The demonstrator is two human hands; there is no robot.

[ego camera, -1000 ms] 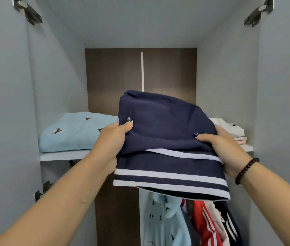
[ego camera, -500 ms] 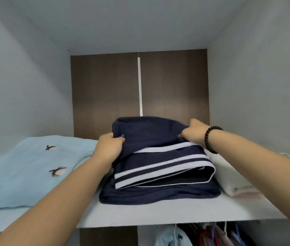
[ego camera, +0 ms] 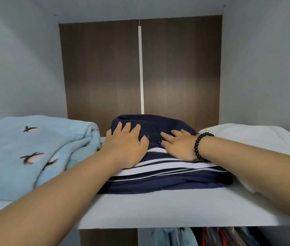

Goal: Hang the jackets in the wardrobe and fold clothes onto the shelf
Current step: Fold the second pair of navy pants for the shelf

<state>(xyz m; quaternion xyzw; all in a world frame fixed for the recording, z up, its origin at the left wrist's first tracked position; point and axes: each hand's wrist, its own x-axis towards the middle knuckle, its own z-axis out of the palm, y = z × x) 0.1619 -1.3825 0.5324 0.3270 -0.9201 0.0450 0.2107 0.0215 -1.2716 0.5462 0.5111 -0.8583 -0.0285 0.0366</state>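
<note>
Now both grips lie released, left hand (ego camera: pixel 125 144) and right hand (ego camera: pixel 178 145) pressing flat on the folded navy white-striped garment (ego camera: pixel 167 174) mid-way along the white shelf (ego camera: pixel 158 210), between a folded light-blue top (ego camera: pixel 34 148) and white clothes (ego camera: pixel 256 137).

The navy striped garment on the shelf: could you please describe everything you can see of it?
The navy striped garment is dark blue, soft knit-looking fabric with white bands across its front edge. It lies folded in a flat stack on the white shelf, between a light blue folded garment and a white folded garment. The left hand and right hand press flat on its top with fingers spread.
</note>
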